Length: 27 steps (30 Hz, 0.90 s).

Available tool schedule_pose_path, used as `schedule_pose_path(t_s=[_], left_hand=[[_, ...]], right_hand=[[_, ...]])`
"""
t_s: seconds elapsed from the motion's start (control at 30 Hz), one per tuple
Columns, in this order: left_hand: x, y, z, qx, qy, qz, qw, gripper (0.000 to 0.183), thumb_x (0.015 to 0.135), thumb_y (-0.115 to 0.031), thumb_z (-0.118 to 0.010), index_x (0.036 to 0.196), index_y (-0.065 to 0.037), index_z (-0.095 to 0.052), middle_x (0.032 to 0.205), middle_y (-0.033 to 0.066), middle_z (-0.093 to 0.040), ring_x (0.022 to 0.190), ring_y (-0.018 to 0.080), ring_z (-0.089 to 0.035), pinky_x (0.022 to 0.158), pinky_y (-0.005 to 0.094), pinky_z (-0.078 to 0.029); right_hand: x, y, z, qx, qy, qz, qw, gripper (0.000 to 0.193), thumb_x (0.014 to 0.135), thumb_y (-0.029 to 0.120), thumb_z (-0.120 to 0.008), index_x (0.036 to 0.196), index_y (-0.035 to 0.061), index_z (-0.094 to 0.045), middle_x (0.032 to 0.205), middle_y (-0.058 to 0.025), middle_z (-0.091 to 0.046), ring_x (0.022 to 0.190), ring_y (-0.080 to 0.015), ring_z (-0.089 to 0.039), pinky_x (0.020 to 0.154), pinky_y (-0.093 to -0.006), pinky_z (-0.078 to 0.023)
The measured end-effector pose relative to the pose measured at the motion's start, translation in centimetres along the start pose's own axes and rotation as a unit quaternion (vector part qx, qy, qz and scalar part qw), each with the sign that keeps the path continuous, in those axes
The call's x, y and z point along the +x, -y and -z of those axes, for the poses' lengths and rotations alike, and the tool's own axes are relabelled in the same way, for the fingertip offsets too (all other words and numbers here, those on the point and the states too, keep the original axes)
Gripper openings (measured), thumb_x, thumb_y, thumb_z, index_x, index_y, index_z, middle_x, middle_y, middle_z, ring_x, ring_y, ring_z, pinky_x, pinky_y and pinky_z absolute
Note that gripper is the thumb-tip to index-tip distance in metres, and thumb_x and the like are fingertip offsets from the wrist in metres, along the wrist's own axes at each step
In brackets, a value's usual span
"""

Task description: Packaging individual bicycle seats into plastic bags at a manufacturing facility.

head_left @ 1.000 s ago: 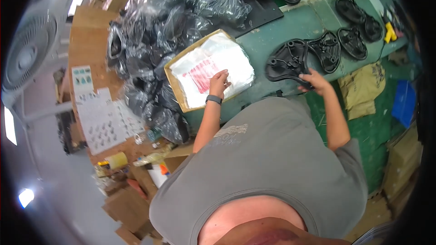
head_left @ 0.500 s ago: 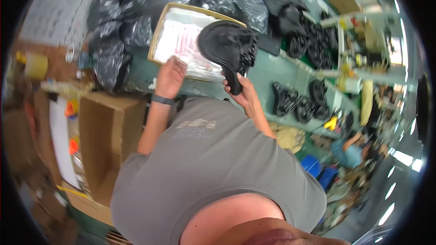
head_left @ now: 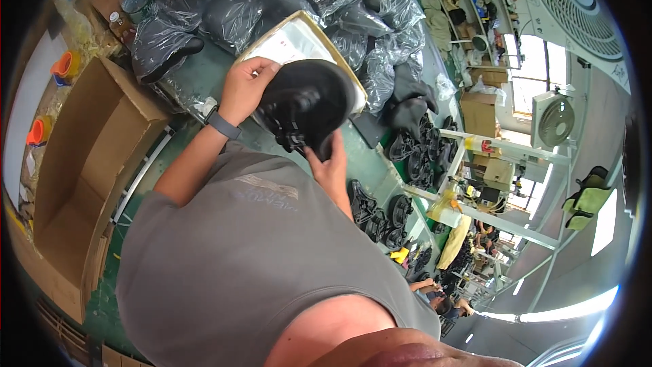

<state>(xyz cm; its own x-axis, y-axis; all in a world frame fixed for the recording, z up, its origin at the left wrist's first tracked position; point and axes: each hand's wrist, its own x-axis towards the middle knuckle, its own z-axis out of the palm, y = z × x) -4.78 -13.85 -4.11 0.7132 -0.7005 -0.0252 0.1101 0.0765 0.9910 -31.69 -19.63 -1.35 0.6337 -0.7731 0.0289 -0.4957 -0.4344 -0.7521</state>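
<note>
A black bicycle saddle, slightly blurred, is held in front of my chest with metal-looking fittings on its lower left part. My left hand, a dark band on its wrist, has thumb and finger closed at the saddle's upper left edge. My right hand grips its lower end from below, with some fingers hidden behind it. Beyond the saddle lies a shallow open cardboard box with white sheets inside, partly covered by the saddle.
Saddles in clear plastic bags are heaped along the back of the green table. Unwrapped black saddles lie to the right. At left stands a large open carton. White fans and other people are farther right.
The saddle has turned over from nose-down and moved left relative to the box. My left hand has come from the box's edge to the saddle. The view has swung right.
</note>
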Motion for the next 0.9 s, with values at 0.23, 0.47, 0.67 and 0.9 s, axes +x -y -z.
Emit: schedule_pose_path(t_s=[0.23,0.47,0.67,0.9], left_hand=[[0.2,-9.6,-4.2,0.300,0.149,-0.363,0.869,0.015,0.083,-0.009,-0.068,0.097,-0.007,-0.073,0.093,0.0087,-0.066,0.081,0.0278,-0.070,0.068,0.0389,-0.056],[-1.6,-12.8,-8.4,0.153,0.142,-0.582,0.786,0.033,0.084,-0.018,-0.075,0.116,-0.011,-0.075,0.118,0.0028,-0.069,0.103,0.0228,-0.069,0.080,0.0361,-0.058],[0.1,-8.0,-5.1,0.253,0.071,-0.389,0.883,0.028,0.084,-0.024,-0.083,0.107,-0.011,-0.074,0.104,0.0029,-0.067,0.102,0.0248,-0.063,0.098,0.0467,-0.044],[2.6,-8.0,-4.6,0.216,0.051,-0.450,0.865,0.022,0.082,-0.011,-0.070,0.104,-0.011,-0.074,0.098,0.0008,-0.068,0.092,0.0232,-0.066,0.083,0.0397,-0.051]], right_hand=[[2.1,2.8,-2.4,-0.139,0.006,0.047,0.989,0.090,0.078,0.002,-0.083,0.158,0.0103,-0.043,0.150,-0.0224,-0.053,0.120,-0.0490,-0.063,0.091,-0.0514,-0.059],[1.3,1.6,-2.3,0.135,-0.076,-0.070,0.985,0.055,0.104,0.021,-0.067,0.153,0.0071,-0.047,0.149,-0.0125,-0.054,0.142,-0.0242,-0.049,0.114,-0.0403,-0.044],[2.5,6.2,-0.7,0.514,-0.191,-0.185,0.816,0.037,0.100,0.003,-0.063,0.134,0.0037,-0.049,0.112,-0.0145,-0.065,0.084,-0.0279,-0.070,0.064,-0.0399,-0.059],[2.8,6.4,-2.2,0.373,-0.240,-0.154,0.883,0.050,0.100,0.004,-0.065,0.145,0.0030,-0.042,0.119,-0.0162,-0.065,0.086,-0.0252,-0.072,0.065,-0.0380,-0.060]])
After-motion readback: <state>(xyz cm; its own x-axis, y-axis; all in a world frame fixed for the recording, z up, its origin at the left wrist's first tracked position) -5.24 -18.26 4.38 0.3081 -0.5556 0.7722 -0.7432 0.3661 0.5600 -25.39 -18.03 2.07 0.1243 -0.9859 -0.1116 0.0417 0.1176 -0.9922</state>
